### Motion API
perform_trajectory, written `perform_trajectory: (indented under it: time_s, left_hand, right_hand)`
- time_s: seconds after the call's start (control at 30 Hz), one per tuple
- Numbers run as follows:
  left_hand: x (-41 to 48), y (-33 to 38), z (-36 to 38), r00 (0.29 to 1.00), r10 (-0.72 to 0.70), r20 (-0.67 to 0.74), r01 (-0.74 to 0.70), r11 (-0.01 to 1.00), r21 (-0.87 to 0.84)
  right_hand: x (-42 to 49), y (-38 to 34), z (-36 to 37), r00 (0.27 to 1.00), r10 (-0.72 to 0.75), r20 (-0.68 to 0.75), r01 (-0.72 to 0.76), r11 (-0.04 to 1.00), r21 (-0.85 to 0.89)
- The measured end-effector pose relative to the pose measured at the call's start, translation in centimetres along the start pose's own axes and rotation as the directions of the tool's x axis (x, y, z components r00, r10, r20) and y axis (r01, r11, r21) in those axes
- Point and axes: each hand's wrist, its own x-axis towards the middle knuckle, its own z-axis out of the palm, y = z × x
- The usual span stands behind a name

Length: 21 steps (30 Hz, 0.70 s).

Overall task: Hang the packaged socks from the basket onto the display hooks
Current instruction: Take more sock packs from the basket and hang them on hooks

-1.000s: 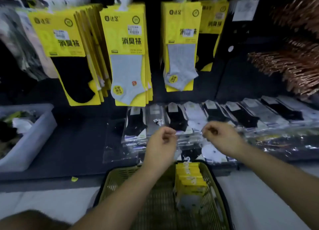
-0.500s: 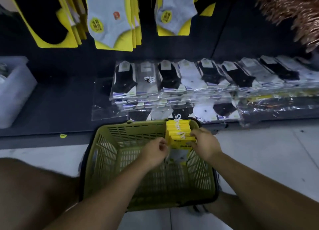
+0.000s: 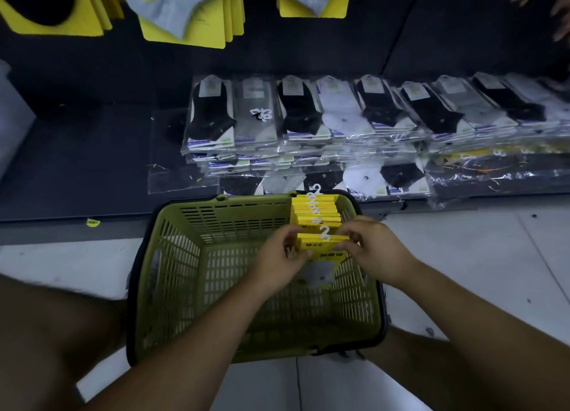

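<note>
A green plastic basket stands on the floor in front of me. Several yellow sock packs with white hooks stand in a row at its far right side. The nearest yellow pack is separated from the row. My left hand pinches its left edge and my right hand pinches its right edge. Yellow packs with grey and black socks hang on the dark display wall above.
Clear-wrapped sock packs lie stacked on the dark low shelf behind the basket. A white bin edge shows at far left. My knee is at the lower left beside the basket. White tiled floor lies to the right.
My view tipped down from the display wall to the basket. Both hands dropped from shelf height into the basket and took the nearest yellow pack by its edges.
</note>
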Motion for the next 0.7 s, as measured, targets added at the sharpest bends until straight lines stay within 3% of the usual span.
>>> perform_trajectory:
  time_s: [0.17, 0.33, 0.5, 0.7]
  left_hand:
    - [-0.7, 0.0, -0.2, 0.997, -0.064, 0.043, 0.070, 0.986, -0.152]
    - [-1.2, -0.8, -2.3, 0.994, -0.096, -0.052, 0.085, 0.978, -0.189]
    - [-1.7, -1.1, -4.5, 0.981, -0.137, -0.135, 0.102, 0.965, -0.240]
    - [-2.3, -1.0, -5.3, 0.973, -0.179, -0.146, 0.130, 0.947, -0.294]
  right_hand:
    - [-0.2, -2.3, -0.7, 0.999, -0.035, 0.023, 0.031, 0.985, 0.169]
    - [1.3, -1.9, 0.6, 0.990, 0.125, -0.063, -0.095, 0.931, 0.352]
    - [3.1, 0.4, 1.9, 0.979, 0.114, -0.166, -0.138, 0.981, -0.138]
    - [3.2, 1.2, 3.1, 0.979, 0.132, -0.156, -0.167, 0.957, -0.238]
